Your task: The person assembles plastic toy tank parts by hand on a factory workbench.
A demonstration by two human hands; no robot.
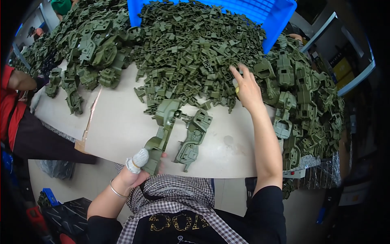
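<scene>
My left hand (139,176), with a white cloth cover on its thumb, grips the near end of a long olive-green plastic body shell (164,132). The shell points away from me over the table's front edge. Just to its right, a similar green shell (193,136) lies on the tabletop. My right hand (248,90) reaches forward to the right side of a heap of small green plastic parts (191,53). Its fingers are apart, with no part visible in them. Something yellow shows at its thumb.
A blue crate (280,20) lies tipped behind the small parts. Larger green shells are heaped at the left (101,44) and along the right edge (304,97). A person in red (18,81) works at the far left. Bare tabletop (231,142) shows in front of me.
</scene>
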